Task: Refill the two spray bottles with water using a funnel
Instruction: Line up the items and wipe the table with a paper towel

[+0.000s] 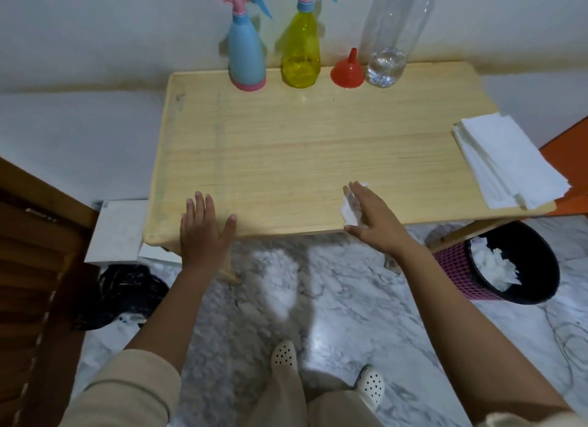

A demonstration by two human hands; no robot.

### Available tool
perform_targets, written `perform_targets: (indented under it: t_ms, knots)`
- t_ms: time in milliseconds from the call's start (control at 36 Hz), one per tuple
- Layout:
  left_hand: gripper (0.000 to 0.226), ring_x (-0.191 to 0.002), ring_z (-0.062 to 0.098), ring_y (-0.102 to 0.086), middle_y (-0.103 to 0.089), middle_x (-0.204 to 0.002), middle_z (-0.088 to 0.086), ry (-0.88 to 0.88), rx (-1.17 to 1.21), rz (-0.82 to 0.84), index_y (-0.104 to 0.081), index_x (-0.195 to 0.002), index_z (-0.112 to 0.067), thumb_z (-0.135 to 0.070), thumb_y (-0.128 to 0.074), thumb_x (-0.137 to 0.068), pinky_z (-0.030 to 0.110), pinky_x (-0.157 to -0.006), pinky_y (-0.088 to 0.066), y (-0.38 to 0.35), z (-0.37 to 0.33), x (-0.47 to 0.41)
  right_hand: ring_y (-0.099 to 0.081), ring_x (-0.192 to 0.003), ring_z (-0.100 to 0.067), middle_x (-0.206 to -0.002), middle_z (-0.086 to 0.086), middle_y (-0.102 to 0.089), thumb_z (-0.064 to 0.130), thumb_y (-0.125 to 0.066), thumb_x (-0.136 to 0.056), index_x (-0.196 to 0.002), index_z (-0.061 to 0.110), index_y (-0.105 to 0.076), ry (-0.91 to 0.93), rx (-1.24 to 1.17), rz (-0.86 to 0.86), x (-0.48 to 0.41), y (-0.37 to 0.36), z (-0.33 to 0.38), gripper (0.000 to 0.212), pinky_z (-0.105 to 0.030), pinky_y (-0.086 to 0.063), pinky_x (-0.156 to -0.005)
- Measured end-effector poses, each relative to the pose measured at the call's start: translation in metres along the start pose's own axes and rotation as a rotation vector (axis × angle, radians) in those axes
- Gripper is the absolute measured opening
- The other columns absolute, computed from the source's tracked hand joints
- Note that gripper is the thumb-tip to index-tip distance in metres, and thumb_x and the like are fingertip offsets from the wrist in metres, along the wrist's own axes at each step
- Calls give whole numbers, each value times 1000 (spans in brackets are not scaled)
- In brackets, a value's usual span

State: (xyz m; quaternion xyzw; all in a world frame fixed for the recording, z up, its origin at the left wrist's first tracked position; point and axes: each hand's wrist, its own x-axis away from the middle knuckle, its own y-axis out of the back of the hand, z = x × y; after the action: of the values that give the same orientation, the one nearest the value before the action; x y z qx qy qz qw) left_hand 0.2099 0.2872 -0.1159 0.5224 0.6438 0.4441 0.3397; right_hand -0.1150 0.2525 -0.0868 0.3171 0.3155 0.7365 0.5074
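A blue spray bottle (246, 54) and a yellow spray bottle (301, 49), both with pink and blue trigger heads, stand at the far edge of the wooden table (286, 146). To their right a red funnel (347, 70) rests upside down, spout up. Beside it stands a tall clear plastic bottle (389, 35) with a little water at the bottom. My left hand (203, 229) lies flat on the near table edge, fingers apart. My right hand (375, 218) presses a crumpled white tissue (350, 208) against the tabletop near the front.
A stack of white paper napkins (506, 162) lies at the table's right edge. A black bin in a pink basket (506, 264) holding used tissues stands on the marble floor at the right. A dark wooden door (35, 267) is at the left.
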Motion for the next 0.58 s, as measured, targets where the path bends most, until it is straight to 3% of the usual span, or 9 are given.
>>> perform_targets:
  t_ms: [139,250,472,583]
  knots:
    - [84,-145,34,-15,-19,-156,18,4,21,2,-29,-146,-1,-59,-25,-85,49,-115,-14,1,-1,3,-23,-141,-24,-154,-1,-28,33,-67,-84,-148,22,-25,19,139,26,-5,5,-1,77,-37,-25,-109]
    - [82,-139,39,-29,-32,-150,23,8,13,-27,-40,-140,3,-57,-26,-86,51,-111,-26,2,-6,7,-34,-128,-26,-144,-2,-38,32,-68,-83,-145,22,-32,28,180,19,-5,9,2,71,-32,-30,-101]
    - [66,-114,47,-52,-54,-130,28,24,-6,-26,-58,-121,5,-46,-36,-84,58,-85,-47,3,-19,22,-46,-112,-29,-126,-10,-45,20,-63,-87,-127,11,-48,75,79,-51,6,0,6,44,-33,-39,-90]
    - [65,-111,48,-49,-55,-125,28,-19,22,-40,-59,-119,6,-45,-38,-85,56,-87,-45,2,-26,34,-49,-106,-29,-123,-14,-45,13,-59,-90,-123,6,-50,89,62,-53,7,-2,9,35,-27,-37,-82]
